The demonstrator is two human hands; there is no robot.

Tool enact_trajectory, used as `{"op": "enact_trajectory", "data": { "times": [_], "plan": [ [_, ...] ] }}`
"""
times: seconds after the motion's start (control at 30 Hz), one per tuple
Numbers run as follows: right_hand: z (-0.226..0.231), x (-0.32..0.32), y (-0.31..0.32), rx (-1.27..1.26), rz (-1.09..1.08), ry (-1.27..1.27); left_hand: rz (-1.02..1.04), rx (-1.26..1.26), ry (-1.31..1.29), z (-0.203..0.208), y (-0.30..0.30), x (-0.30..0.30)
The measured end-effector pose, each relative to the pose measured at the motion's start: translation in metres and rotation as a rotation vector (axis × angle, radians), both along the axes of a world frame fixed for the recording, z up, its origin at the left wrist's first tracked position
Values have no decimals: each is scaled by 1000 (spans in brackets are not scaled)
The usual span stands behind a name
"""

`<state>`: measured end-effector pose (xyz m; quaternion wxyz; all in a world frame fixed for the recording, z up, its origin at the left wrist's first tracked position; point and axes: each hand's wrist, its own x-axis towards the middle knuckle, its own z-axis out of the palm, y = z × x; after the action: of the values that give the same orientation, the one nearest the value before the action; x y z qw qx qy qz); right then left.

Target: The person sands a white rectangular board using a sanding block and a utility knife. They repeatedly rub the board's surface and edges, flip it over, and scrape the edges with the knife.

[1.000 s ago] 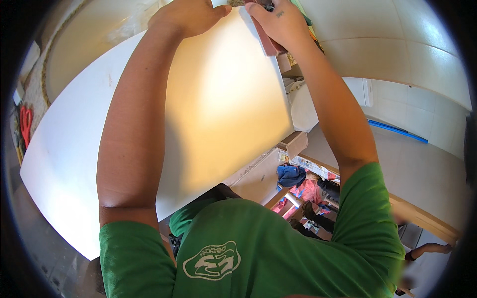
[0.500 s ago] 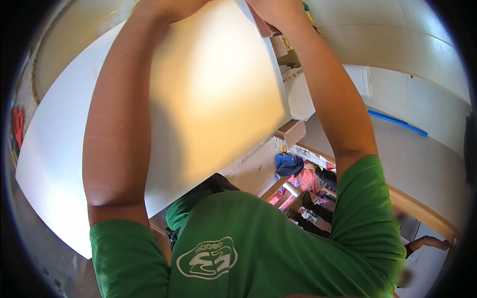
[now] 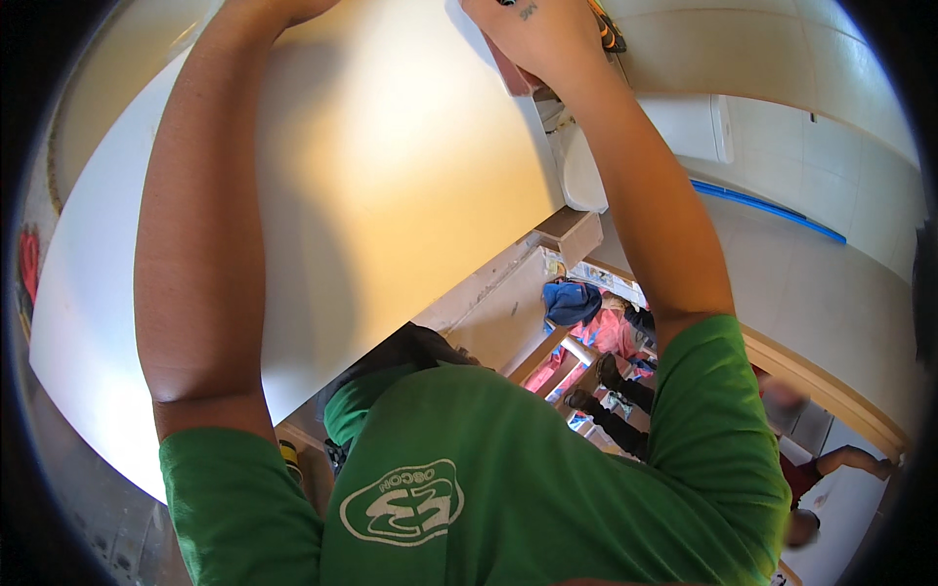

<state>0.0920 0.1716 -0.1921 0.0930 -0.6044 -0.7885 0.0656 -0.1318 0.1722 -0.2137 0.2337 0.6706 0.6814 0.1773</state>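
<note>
In the head view I have the right hand (image 3: pixel 537 39) grasping a reddish-brown block (image 3: pixel 511 73) that pokes out beneath it. Left of and below that hand spreads the board (image 3: pixel 440 146): broad, smooth, pale, glowing warm yellow in the middle, shadowed beside the left forearm (image 3: pixel 200 225). The left hand (image 3: pixel 293 8) runs out of frame; I can't tell its grip. Below the hands, a green shirt (image 3: pixel 547 488) carries a pale outlined, lettered emblem (image 3: pixel 403 503).
</note>
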Motion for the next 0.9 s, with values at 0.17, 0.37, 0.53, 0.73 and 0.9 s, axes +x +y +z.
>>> {"op": "enact_trajectory", "data": {
  "times": [0.17, 0.37, 0.53, 0.73, 0.9],
  "plan": [
    [2, 20, -25, 40, 74, 19, 44, 0, 1, 1, 0, 4],
    [-8, 51, -57, 48, 106, 93, 43, 47, -16, -5, -1, 4],
    [-16, 71, -87, 40, 72, 76, 21, 39, 14, -10, 5, 2],
    [-14, 92, -126, -47, 8, 86, 60, 30, 14, -4, -2, 5],
    [-9, 121, -170, -133, -46, 107, 57, -40, -42, 6, -8, 6]
  ]
}}
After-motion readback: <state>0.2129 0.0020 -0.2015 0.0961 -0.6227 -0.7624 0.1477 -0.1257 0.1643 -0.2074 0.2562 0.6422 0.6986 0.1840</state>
